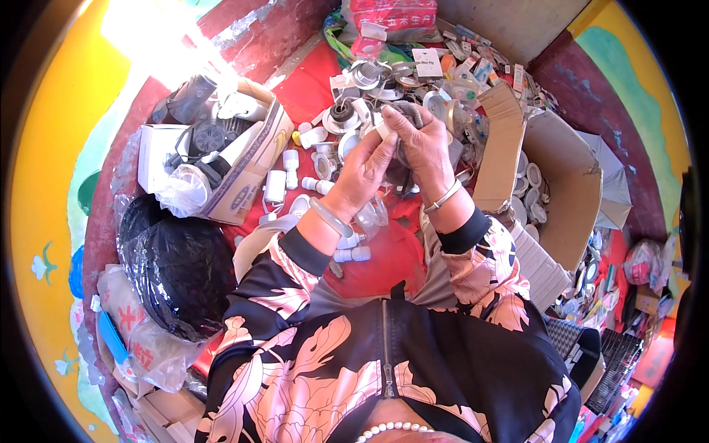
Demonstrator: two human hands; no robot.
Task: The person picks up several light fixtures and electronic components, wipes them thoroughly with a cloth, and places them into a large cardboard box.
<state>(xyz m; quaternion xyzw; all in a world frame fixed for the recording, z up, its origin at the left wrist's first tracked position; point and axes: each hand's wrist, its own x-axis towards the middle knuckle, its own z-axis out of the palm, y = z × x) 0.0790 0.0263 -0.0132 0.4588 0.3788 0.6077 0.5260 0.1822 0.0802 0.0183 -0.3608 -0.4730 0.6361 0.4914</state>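
Observation:
In front of my chest, my left hand (pixel 362 171) and my right hand (pixel 427 148) meet, fingers closed. Between them is a dark grey rounded thing (pixel 399 156), mostly hidden by my fingers, so its kind cannot be told. A small white piece (pixel 382 131) shows at the fingertips of my left hand. Just beyond my hands lies a heap of lamp parts, among them a round downlight (pixel 341 116) with a dark coil-like centre. White bulb-shaped lamps (pixel 291 167) lie left of my left hand on a red cloth (pixel 380 255).
At the left stands an open carton (pixel 255 166) of lamp housings, with a black plastic bag (pixel 173 266) nearer me. An open cardboard box (pixel 565 173) holding round white parts stands at the right. Small boxes (pixel 484 70) pile up at the back, beside a pink-red sack (pixel 395 18).

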